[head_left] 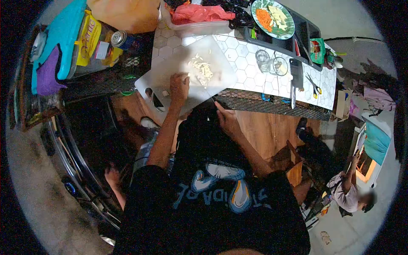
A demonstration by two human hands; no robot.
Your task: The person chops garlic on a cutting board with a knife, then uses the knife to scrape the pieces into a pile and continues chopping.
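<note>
A white cutting board lies at an angle over the near edge of the tiled table. Thin, pale cut sticks are heaped on it. My left hand rests on the board left of the heap, fingers curled together; what they pinch, if anything, is too small to make out. At the board's near right edge, my right hand grips a knife by its handle. The blade points toward the cut sticks and shows only faintly.
A plate of orange and pale sticks sits at the back, near a tub with a pink bag. Right are glasses, another knife and scissors. Another person's hand shows lower left; a person is far right.
</note>
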